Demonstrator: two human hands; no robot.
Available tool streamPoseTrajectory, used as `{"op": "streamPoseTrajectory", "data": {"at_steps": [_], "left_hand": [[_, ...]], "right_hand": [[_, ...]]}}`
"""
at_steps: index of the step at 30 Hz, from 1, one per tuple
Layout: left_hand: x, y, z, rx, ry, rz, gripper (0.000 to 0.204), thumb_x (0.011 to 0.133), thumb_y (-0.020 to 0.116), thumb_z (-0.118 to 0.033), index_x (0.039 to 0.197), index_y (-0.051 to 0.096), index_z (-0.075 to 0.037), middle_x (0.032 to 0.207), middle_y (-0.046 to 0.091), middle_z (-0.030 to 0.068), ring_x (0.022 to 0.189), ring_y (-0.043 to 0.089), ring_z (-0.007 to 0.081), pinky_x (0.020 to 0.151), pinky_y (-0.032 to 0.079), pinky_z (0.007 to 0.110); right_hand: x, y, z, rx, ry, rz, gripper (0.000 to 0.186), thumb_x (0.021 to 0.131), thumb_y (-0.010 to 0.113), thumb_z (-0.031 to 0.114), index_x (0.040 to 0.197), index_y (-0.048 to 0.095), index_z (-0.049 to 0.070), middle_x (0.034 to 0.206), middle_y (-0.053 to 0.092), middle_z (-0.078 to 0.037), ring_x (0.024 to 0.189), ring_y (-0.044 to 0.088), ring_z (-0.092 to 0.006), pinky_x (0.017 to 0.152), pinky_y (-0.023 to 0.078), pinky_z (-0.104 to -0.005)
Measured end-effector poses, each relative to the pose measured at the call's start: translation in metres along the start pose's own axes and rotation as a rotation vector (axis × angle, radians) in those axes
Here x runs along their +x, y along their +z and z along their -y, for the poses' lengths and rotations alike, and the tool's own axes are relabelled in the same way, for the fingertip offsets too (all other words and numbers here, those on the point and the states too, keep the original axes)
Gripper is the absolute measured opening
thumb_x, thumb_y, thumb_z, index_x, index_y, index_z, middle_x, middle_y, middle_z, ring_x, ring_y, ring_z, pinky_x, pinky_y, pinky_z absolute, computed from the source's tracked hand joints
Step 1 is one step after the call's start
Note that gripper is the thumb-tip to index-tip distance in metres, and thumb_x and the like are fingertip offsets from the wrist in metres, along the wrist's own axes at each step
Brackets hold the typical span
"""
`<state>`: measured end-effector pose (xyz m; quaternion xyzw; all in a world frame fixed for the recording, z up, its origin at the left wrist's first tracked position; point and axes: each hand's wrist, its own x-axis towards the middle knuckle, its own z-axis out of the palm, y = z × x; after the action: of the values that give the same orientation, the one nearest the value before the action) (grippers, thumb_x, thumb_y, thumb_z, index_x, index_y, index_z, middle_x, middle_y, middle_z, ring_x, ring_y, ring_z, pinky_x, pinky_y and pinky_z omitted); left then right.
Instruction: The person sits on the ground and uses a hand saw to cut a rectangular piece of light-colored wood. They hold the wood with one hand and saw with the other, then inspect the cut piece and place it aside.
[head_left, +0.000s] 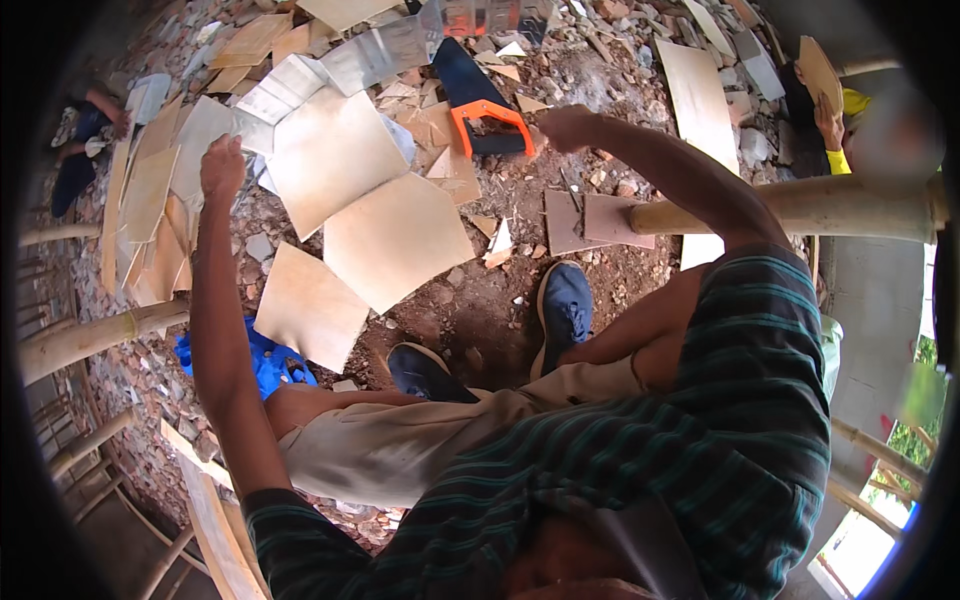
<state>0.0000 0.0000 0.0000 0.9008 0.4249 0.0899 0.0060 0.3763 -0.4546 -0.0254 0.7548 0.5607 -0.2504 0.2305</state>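
Observation:
My left hand (222, 167) is closed at the far left, beside a grey sheet (200, 125) and leaning thin wood offcuts (150, 190). What it holds, if anything, is too small to make out. My right hand (568, 128) is also closed, just right of the handle of a handsaw (465, 80) with a dark blade and orange-and-black grip; I see no contact between them. Between my arms lie pale plywood pieces: a large one (335, 155), a square one (398, 242) and a smaller one (312, 308). Shiny metal sheeting (370, 58) curves behind them.
Broken brick and rubble cover the ground. Brownish flat pieces (575, 222) lie beyond my shoe (567, 305). Bamboo poles stand at right (800, 207) and left (100, 335). A blue plastic bag (265, 355) sits by my leg. At right a person's hand (829, 125) holds a board; another person (85, 140) is far left.

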Motion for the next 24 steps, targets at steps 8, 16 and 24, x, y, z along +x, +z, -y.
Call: {"op": "streamPoseTrajectory", "data": {"at_steps": [8, 16, 24], "left_hand": [[0.006, 0.018, 0.012, 0.257, 0.499, -0.116, 0.026, 0.092, 0.051, -0.016, 0.109, 0.065, -0.002, 0.102, 0.064, 0.0207, 0.098, 0.060, 0.0387, 0.089, 0.048, 0.047], [-0.019, -0.025, -0.035, -0.032, -0.084, 0.081, 0.039, 0.095, 0.049, -0.034, 0.119, 0.063, -0.007, 0.120, 0.063, 0.0191, 0.112, 0.060, 0.0361, 0.097, 0.046, 0.046], [-0.030, -0.033, -0.047, -0.126, -0.060, -0.006, 0.034, 0.095, 0.048, -0.033, 0.102, 0.065, -0.003, 0.109, 0.066, 0.0189, 0.101, 0.062, 0.0384, 0.090, 0.048, 0.049]], "right_hand": [[0.048, 0.111, -0.053, 0.537, 0.193, 0.405, 0.037, 0.086, 0.062, 0.041, 0.072, 0.071, 0.008, 0.070, 0.070, -0.009, 0.057, 0.068, -0.0251, 0.051, 0.054, -0.0411], [-0.009, 0.149, 0.017, 0.570, 0.176, -0.192, 0.027, 0.077, 0.056, 0.013, 0.096, 0.062, -0.006, 0.093, 0.065, -0.030, 0.089, 0.065, -0.0434, 0.079, 0.052, -0.0508], [-0.018, 0.065, 0.018, 0.232, 0.157, 0.156, 0.032, 0.079, 0.058, 0.014, 0.104, 0.062, -0.005, 0.100, 0.066, -0.026, 0.094, 0.067, -0.0390, 0.080, 0.054, -0.0468]]}}
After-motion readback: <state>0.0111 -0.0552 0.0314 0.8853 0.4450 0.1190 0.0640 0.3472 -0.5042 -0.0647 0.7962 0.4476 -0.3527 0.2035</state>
